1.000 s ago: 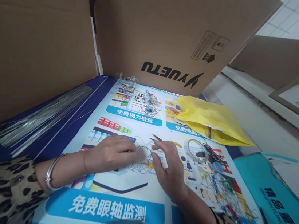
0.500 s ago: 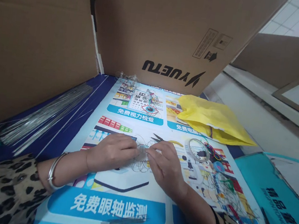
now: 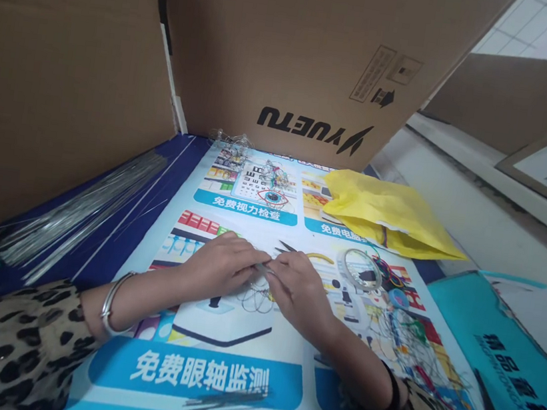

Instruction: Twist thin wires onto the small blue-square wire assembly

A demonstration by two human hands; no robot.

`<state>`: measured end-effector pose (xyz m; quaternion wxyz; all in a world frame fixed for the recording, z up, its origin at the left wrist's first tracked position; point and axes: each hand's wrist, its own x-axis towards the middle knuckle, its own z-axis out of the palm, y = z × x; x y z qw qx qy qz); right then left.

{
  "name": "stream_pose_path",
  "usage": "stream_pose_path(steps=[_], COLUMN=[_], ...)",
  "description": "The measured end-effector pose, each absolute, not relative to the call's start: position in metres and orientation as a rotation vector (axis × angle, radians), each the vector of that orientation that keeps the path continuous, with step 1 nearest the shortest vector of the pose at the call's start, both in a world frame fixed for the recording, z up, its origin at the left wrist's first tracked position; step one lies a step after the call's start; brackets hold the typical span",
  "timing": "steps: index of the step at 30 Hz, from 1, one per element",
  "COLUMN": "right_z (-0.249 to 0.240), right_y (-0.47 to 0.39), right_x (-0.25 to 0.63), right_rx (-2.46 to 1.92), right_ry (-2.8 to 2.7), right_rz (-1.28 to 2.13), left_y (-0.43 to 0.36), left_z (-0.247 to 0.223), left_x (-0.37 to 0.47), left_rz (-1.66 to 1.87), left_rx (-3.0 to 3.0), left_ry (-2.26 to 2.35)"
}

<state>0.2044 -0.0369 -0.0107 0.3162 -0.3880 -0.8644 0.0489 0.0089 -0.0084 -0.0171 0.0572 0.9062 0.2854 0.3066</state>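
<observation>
A small piece of looped thin wire (image 3: 257, 298) hangs between my hands over the printed sheet. My left hand (image 3: 225, 264) pinches it from the left, and my right hand (image 3: 298, 290) pinches it from the right, the fingertips almost meeting. The fingers hide much of the wire's upper part. Just beyond my right hand lies a pair of pliers (image 3: 320, 257) with yellow handles, partly covered by that hand. A short bundle of cut wires (image 3: 226, 400) rests on the sheet near me.
Long straight wires (image 3: 86, 210) lie on the left beside a cardboard wall (image 3: 274, 44). On the right are a tape-like ring (image 3: 361, 270), tangled coloured wires (image 3: 407, 340), a yellow bag (image 3: 384, 209) and a teal bag (image 3: 496, 349). Wire shapes (image 3: 274, 177) sit at the back.
My left hand has moved slightly right and up, bringing its fingertips against those of my right hand. The wire loops are now more covered by the fingers. The view has shifted slightly.
</observation>
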Motion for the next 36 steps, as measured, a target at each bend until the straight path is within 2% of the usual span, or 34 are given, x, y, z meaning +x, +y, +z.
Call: stream_pose_path(steps=[8,19,36], right_z=[-0.009,-0.013,-0.012], right_y=[-0.030,-0.030,-0.039], right_x=[0.211,0.213,0.220], right_rx=[-0.917,-0.828,-1.008], right_ry=[-2.306,-2.333,-2.314], right_rz=[0.371,0.385,0.320], left_y=[-0.004,-0.003,-0.012], left_z=[-0.019,-0.016,-0.010], left_x=[0.012,0.011,0.004], left_rz=[0.872,0.768,0.740], left_rx=[2.557,2.395,2.384], left_ry=[0.904,0.944,1.047])
